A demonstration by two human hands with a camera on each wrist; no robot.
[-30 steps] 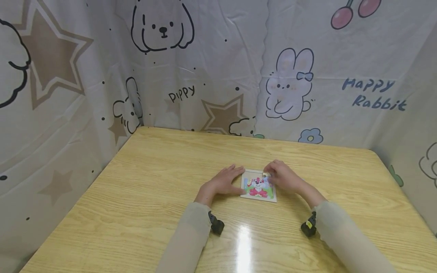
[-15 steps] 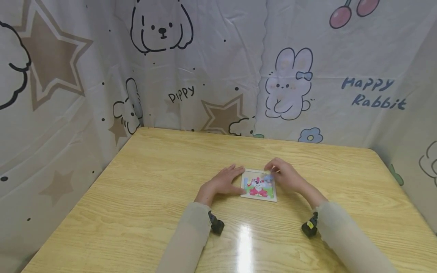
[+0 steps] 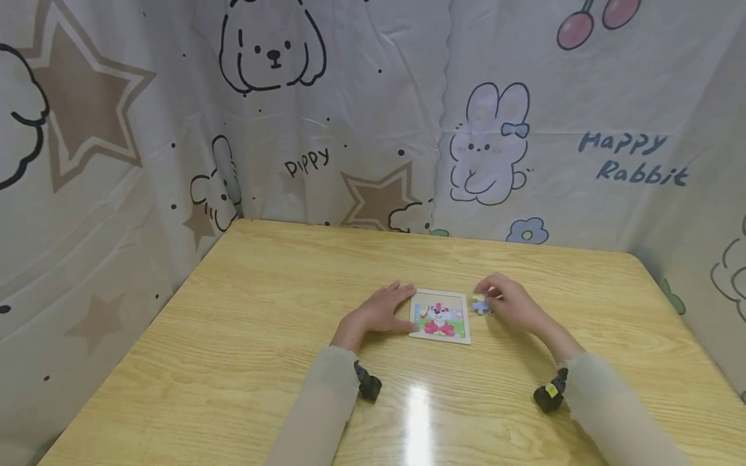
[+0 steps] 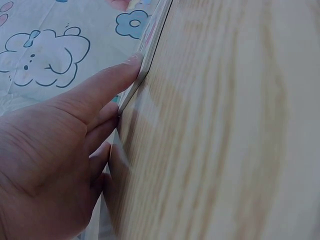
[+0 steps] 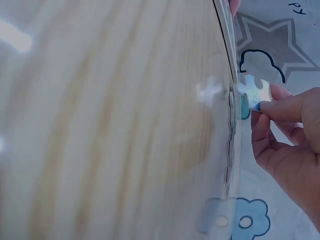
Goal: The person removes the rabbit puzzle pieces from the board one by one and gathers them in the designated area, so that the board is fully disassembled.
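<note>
A small square jigsaw tray with a pale rim lies on the table. Its lower part holds joined pieces forming a pink and white cartoon animal; a bare strip shows along the top. My left hand rests at the tray's left side, fingers spread and thumb on the rim near the lower left corner. To the right of the tray, my right hand pinches a light blue puzzle piece between thumb and fingers. That piece is tilted up above the table in the right wrist view.
The wood-grain table stretches around the tray. Thin jagged edges of flat things lie on it below the right hand in the right wrist view. A printed curtain hangs behind the table and along its sides.
My right hand has moved right, from the tray's upper right corner to beside the tray, with the blue puzzle piece in it. The left hand has stayed in place.
</note>
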